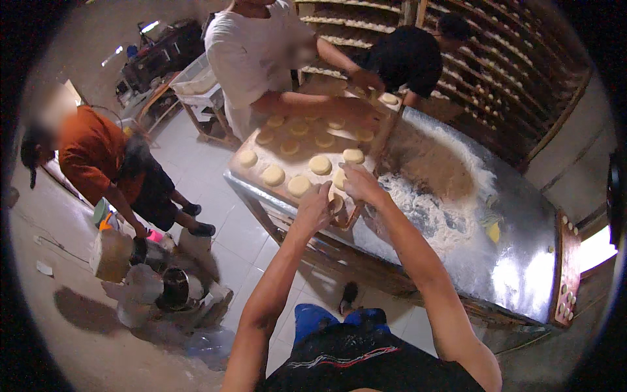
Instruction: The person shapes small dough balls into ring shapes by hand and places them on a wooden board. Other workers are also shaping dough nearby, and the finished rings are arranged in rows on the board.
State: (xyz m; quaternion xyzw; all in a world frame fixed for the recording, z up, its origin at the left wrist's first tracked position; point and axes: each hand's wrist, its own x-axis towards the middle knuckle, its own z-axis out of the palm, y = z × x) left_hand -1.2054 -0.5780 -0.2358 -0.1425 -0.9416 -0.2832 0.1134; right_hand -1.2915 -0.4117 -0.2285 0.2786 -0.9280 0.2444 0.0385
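Observation:
Pale dough discs lie on a floured wooden board at the near end of the metal table. My left hand is at the board's near right, fingers curled beside a small round brownish object; what they grip is unclear. My right hand has its fingers closed on a dough disc just above and right of the left hand. Another disc sits just beyond my fingers.
The metal table carries spread flour. A person in white reaches over the board; one in black bends by racks. A person in orange stoops at left by containers. A side board holds small pieces.

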